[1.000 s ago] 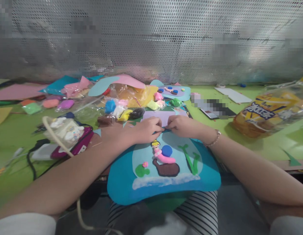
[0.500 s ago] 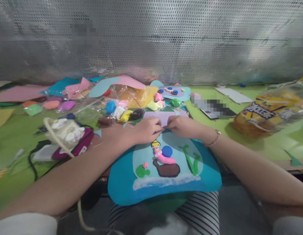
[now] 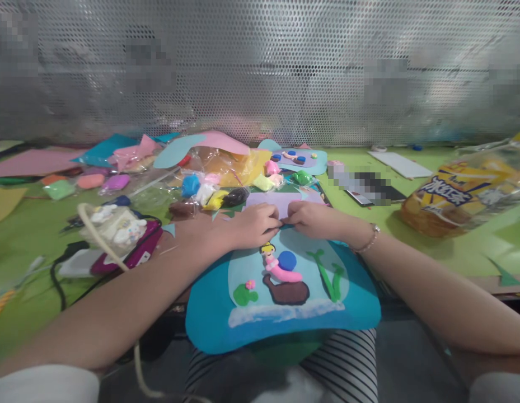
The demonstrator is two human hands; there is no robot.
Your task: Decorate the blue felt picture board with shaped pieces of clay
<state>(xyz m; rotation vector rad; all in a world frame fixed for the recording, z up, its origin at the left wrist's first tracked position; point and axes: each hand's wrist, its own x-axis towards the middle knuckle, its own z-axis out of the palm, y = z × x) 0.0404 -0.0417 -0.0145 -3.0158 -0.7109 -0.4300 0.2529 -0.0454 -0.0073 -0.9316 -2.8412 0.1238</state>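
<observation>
My left hand (image 3: 260,225) and my right hand (image 3: 309,217) meet fingertip to fingertip over the top edge of a blue paper picture (image 3: 201,313). Both are closed in a pinch, and whatever lies between the fingertips is too small and hidden to name. Below them the picture carries a clay figure (image 3: 280,271) with yellow hair and a pink body, beside a blue clay disc (image 3: 287,260). Under the figure is a brown clay shape (image 3: 290,291). Green clay stems (image 3: 330,280) stand at right, and a green clay leaf with a pink flower (image 3: 245,293) lies at left.
Bags of coloured clay (image 3: 213,193) lie beyond my left hand, with paper sheets (image 3: 205,146) behind. A second clay picture (image 3: 299,158) lies at the back. A phone (image 3: 356,193) and a tilted drink bottle (image 3: 448,196) are at right; a purple power bank (image 3: 137,249) with cables is at left.
The hands stay over the same spot, with only a very slight shift of the fingers. The picture and the clay pieces look unchanged.
</observation>
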